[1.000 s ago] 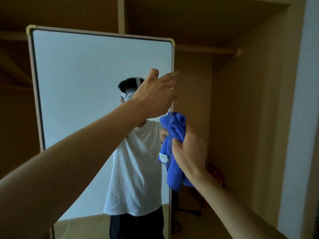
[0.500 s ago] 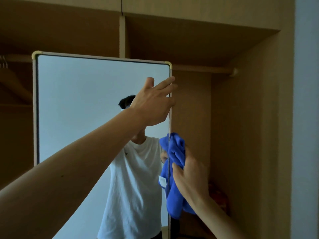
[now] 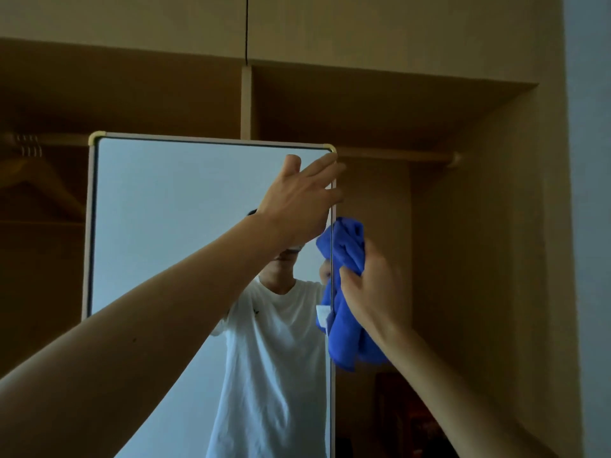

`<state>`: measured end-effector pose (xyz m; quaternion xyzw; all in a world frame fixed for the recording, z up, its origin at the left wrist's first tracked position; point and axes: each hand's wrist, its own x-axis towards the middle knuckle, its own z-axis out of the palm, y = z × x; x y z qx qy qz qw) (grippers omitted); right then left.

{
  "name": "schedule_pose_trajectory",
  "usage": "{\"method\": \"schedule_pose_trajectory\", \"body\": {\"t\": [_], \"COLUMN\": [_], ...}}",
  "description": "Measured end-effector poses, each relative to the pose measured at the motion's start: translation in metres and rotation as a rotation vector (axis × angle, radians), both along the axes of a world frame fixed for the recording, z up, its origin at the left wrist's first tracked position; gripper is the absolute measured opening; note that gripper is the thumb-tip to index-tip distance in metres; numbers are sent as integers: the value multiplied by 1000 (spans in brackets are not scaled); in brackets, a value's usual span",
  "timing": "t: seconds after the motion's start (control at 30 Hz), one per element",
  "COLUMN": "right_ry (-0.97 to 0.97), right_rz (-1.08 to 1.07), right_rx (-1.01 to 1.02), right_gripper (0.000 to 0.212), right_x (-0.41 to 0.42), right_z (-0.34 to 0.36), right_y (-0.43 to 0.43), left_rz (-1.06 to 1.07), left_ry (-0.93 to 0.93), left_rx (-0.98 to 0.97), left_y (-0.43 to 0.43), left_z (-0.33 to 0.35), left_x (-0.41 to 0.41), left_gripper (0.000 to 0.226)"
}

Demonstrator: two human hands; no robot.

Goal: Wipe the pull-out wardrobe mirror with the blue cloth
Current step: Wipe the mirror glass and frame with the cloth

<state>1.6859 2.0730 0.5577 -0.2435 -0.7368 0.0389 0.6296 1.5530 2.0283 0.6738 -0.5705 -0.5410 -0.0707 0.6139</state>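
Observation:
The pull-out mirror (image 3: 158,226) stands upright in front of the wardrobe, with a thin pale frame and rounded top corners. My left hand (image 3: 297,203) grips its right edge just below the top right corner, fingers curled around the frame. My right hand (image 3: 373,289) holds the bunched blue cloth (image 3: 347,292) against the same right edge, lower down. The cloth hangs down past my wrist. The glass reflects a person in a white T-shirt and part of the cloth.
The open wooden wardrobe (image 3: 479,226) surrounds the mirror, with a hanging rail (image 3: 396,155) behind its top right corner. Wooden hangers (image 3: 33,180) hang at the left. Closed upper cupboard doors (image 3: 363,31) run along the top. A pale wall (image 3: 591,193) borders the right.
The view has tilted upward, so the mirror sits lower in frame. My left hand has slid up the right edge toward the top corner. The right hand stays on the cloth at that edge.

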Motion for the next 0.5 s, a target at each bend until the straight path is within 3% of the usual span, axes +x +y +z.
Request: {"method": "schedule_pose_trajectory", "body": {"t": [0.23,0.5], "right_ry": [-81,18], "right_rz": [-32,20], "right_rx": [-55,-23], "right_gripper": [10,13], "right_x": [2,-5], "right_z": [-24,44], "right_y": [4,5], "left_rz": [-35,-181], "left_ry": [-126,-329], "left_rx": [49,157], "left_y": [1,-5], "left_z": [10,29], "left_x": [8,-1], "left_gripper": [39,46]}}
